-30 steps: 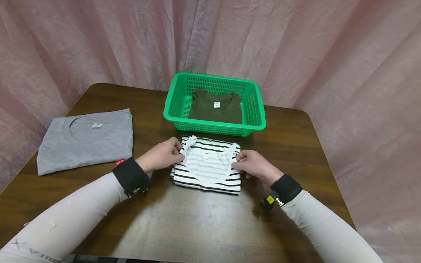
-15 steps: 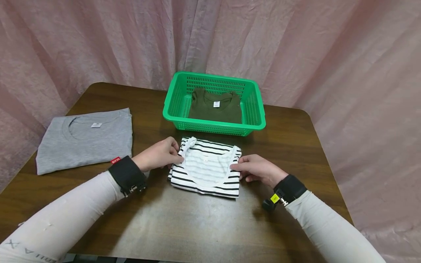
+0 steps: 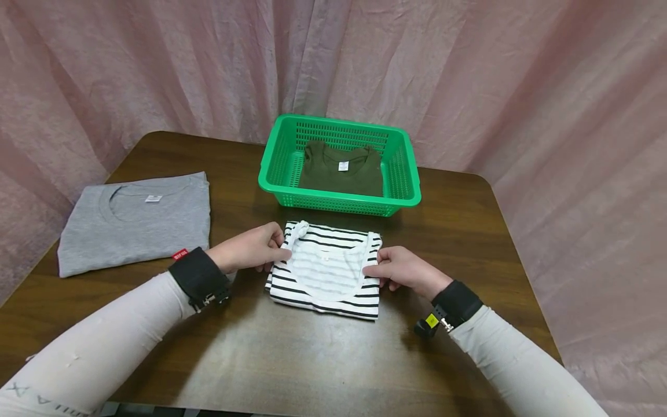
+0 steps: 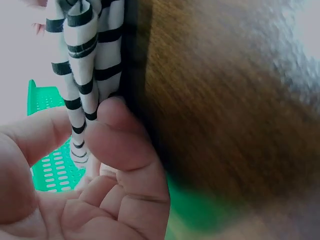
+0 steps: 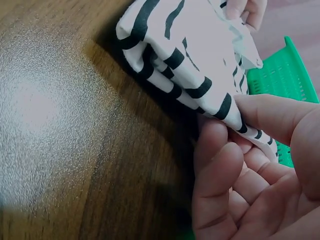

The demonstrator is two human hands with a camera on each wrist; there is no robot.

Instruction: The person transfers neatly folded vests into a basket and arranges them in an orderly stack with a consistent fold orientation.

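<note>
White cotton with black stripes: a folded shirt (image 3: 327,272) lies neckline up on a brown wooden desk (image 3: 312,370), just in front of a green plastic basket (image 3: 339,197), on the person's side of it. The step in hand looks like gripping the folded bundle by both sides and keeping it neat. To do this well, each pinch should take in every layer, since the side edges show several loose folds that could slip apart. Both hands would do best to work level and at the same pace, with only gentle outward tension, so the middle neither sags nor creases. A bunched bit of neckline at the corner nearest the basket's left end may need smoothing.

The striped shirt sits between the two hands, touching both. The left hand (image 3: 255,246) pinches its left edge, thumb on top, fingers curled beneath; the right hand (image 3: 409,269) pinches the right edge the same way. Neither has more than the cloth's thickness between thumb and fingers. Whether those edges are raised off the desk, I cannot tell. An olive shirt (image 3: 339,178) lies inside the basket; a folded grey shirt (image 3: 140,226) lies to its left.
</note>
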